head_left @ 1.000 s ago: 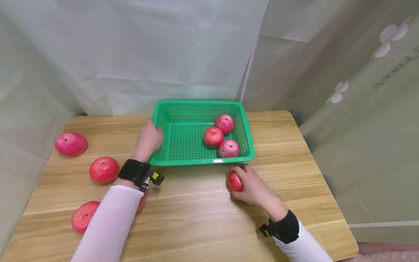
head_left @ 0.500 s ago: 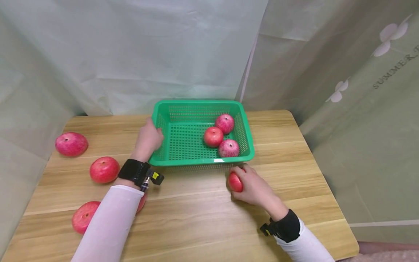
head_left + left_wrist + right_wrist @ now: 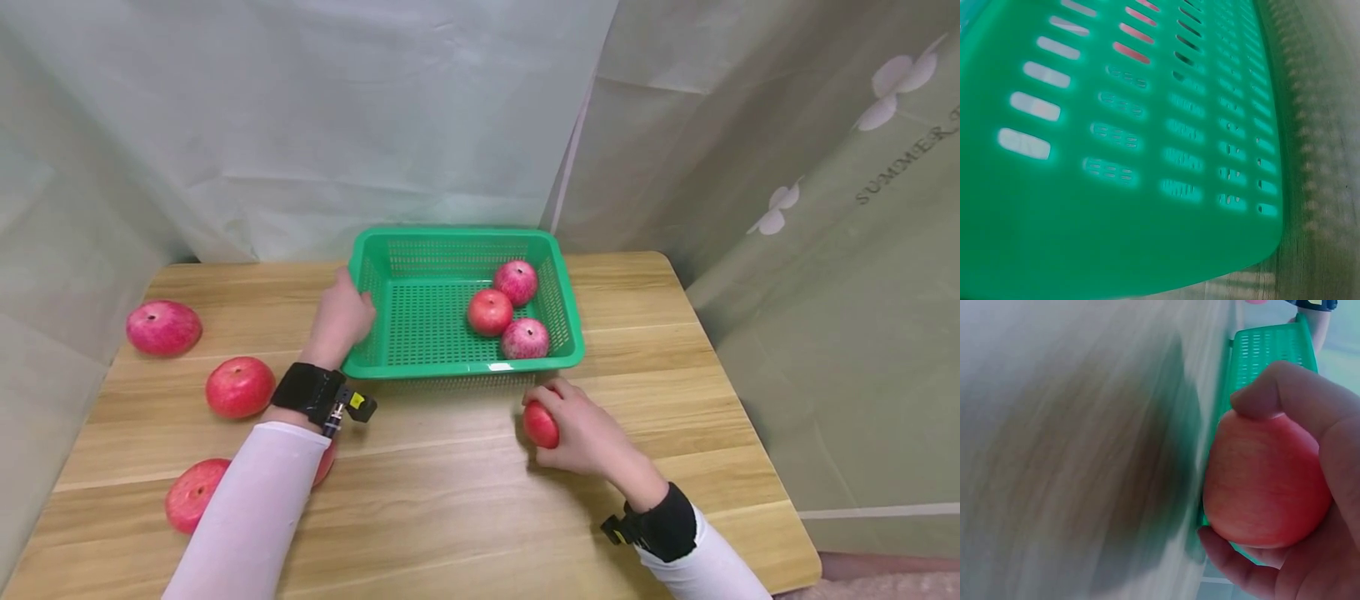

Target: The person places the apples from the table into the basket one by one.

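In the head view my left hand (image 3: 341, 321) grips the left rim of a green plastic basket (image 3: 442, 369), its fingers partly hidden by the rim. The left wrist view shows only the slotted basket wall (image 3: 1085, 231). My right hand (image 3: 585, 429) holds a red apple (image 3: 541, 425) just in front of the basket's near right corner. Up close in the right wrist view, thumb and fingers curl round the apple (image 3: 1266, 481); whether it touches the table I cannot tell. Inside the basket's right half sit a plain red apple (image 3: 490, 312) and two streaked ones, (image 3: 516, 283) among them the rear one.
On the left of the wooden table (image 3: 450, 517) lie a streaked apple (image 3: 163, 327), a red apple (image 3: 240, 387) and another red apple (image 3: 195, 496) beside my left sleeve. One more apple (image 3: 325, 463) is mostly covered by that forearm. Pale curtains (image 3: 360, 125) hang behind the table.
My right hand and the apple in it have shifted slightly toward me and to the right. My left hand and the basket stay practically where they were.
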`<state>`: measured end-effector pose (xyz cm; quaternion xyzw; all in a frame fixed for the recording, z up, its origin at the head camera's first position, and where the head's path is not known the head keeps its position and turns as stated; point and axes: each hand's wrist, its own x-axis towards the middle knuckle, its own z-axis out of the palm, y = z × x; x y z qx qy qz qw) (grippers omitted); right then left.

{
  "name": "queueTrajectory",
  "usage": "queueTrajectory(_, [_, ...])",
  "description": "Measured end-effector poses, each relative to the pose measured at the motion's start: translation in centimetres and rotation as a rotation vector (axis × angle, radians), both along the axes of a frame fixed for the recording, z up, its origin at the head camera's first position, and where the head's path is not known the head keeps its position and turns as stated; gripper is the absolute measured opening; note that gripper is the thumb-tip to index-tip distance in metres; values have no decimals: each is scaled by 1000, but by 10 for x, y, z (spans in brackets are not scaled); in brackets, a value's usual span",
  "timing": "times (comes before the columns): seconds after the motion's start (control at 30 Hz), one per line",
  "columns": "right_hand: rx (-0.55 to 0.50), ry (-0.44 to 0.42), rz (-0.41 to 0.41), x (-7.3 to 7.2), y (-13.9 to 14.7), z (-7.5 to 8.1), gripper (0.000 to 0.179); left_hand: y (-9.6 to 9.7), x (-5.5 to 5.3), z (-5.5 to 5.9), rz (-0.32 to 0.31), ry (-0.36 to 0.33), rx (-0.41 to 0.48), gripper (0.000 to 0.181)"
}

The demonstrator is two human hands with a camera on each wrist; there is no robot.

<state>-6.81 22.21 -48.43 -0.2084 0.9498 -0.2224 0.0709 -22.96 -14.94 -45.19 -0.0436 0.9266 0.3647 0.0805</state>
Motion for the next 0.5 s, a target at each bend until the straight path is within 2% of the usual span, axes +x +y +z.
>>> queueTrajectory(0.3, [-39, 12, 79, -2, -2, 11, 69, -1, 1, 1, 2, 7, -13, 67])
queueTrajectory(0.5, [-74, 11, 141, -2, -7, 28, 70, 0, 1, 0, 3, 14, -19, 66])
